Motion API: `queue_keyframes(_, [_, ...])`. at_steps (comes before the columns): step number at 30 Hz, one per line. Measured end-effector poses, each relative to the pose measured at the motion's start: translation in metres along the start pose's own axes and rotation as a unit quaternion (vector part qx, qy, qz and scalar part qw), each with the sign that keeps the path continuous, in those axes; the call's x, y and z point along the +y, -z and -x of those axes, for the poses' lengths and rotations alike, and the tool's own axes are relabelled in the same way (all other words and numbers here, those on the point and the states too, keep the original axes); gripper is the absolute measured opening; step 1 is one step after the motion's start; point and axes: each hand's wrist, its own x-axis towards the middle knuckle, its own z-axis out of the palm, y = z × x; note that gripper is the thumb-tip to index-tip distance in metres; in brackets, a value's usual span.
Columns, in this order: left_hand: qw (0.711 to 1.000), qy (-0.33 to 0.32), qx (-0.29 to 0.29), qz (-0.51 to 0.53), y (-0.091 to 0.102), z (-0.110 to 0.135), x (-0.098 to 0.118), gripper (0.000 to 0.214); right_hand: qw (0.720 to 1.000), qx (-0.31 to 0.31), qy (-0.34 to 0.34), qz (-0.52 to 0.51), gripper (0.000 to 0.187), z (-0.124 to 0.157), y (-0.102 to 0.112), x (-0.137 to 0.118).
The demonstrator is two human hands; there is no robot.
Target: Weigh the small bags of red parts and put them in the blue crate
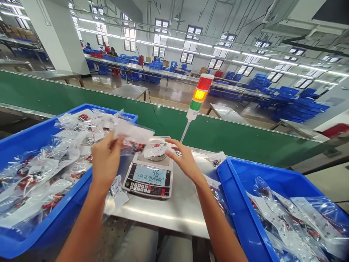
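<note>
My left hand [107, 158] pinches a clear plastic bag [133, 134] with a white card and red and dark parts inside, somewhat blurred. It is held up between the left bin and the digital scale [148, 178]. On the scale's round pan lies another clear bag [155, 147] with red pieces in it. Beside that bag, my right hand [183, 160] has its thumb and fingers apart, holding nothing; whether its fingertips touch the bag I cannot tell. The scale's display is lit and shows 46 in its upper row.
A blue bin [89, 174] full of bagged parts stands at left, another blue bin [231, 193] with bags at right. Loose bags [118, 191] lie on the metal table [163, 214]. A signal tower [200, 95] glows yellow behind the scale, before a green barrier [169, 120].
</note>
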Motion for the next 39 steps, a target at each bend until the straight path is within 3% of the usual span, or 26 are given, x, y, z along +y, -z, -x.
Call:
queue_keyframes(3, [0.989, -0.019, -0.106, 0.098, -0.026, 0.008, 0.029, 0.034, 0.988, -0.069, -0.049, -0.127, 0.057, 0.015, 0.004, -0.011])
queue_keyframes(5, [0.98, -0.028, -0.15, 0.126, -0.038, 0.012, 0.043, 0.035, 0.98, -0.031, -0.104, -0.168, 0.056, 0.022, 0.009, -0.007])
queue_keyframes(8, [0.98, -0.005, -0.141, 0.139, -0.039, 0.02, 0.045, 0.034, 0.969, 0.054, -0.155, -0.183, 0.051, 0.035, 0.027, 0.017])
queue_keyframes(12, [0.996, 0.06, -0.058, 0.039, -0.016, 0.056, 0.002, 0.032, 0.954, 0.173, -0.234, -0.075, 0.067, 0.07, 0.063, 0.073])
queue_keyframes(15, [0.991, 0.106, -0.06, -0.058, 0.002, 0.103, -0.054, 0.04, 0.933, 0.177, -0.297, 0.102, 0.069, 0.094, 0.081, 0.109])
queue_keyframes(17, [0.989, 0.08, -0.076, -0.1, 0.007, 0.135, -0.09, 0.051, 0.916, 0.189, -0.261, 0.237, 0.065, 0.096, 0.079, 0.117])
queue_keyframes(19, [0.986, 0.032, -0.102, -0.126, 0.006, 0.159, -0.119, 0.063, 0.918, 0.189, -0.162, 0.31, 0.06, 0.084, 0.065, 0.11])
queue_keyframes(23, [0.98, 0.011, -0.115, -0.164, 0.001, 0.175, -0.139, 0.043, 0.96, 0.049, 0.039, 0.272, 0.058, 0.032, 0.011, 0.075])
queue_keyframes(26, [0.972, 0.049, -0.026, -0.23, 0.011, 0.167, -0.128, 0.035, 0.957, -0.041, 0.102, 0.269, 0.056, -0.007, -0.028, 0.056])
queue_keyframes(29, [0.943, 0.096, 0.065, -0.313, 0.027, 0.144, -0.102, 0.037, 0.964, -0.052, 0.102, 0.242, 0.022, -0.034, -0.05, 0.053])
queue_keyframes(31, [0.931, 0.091, 0.14, -0.324, 0.028, 0.119, -0.078, 0.041, 0.981, 0.025, 0.061, 0.183, 0.013, -0.044, -0.053, 0.053])
queue_keyframes(33, [0.937, 0.027, 0.214, -0.275, 0.015, 0.085, -0.053, 0.039, 0.98, 0.139, 0.006, 0.141, 0.028, -0.048, -0.045, 0.051])
queue_keyframes(34, [0.947, -0.026, 0.224, -0.228, 0.003, 0.067, -0.041, 0.036, 0.972, 0.197, -0.023, 0.127, 0.037, -0.046, -0.037, 0.049])
queue_keyframes(36, [0.967, -0.155, 0.166, -0.118, -0.027, 0.031, -0.025, 0.034, 0.947, 0.299, -0.066, 0.102, 0.048, -0.035, -0.013, 0.041])
queue_keyframes(39, [0.96, -0.271, -0.024, -0.066, -0.071, -0.003, -0.02, 0.04, 0.902, 0.416, -0.094, 0.064, 0.049, -0.003, 0.027, 0.026])
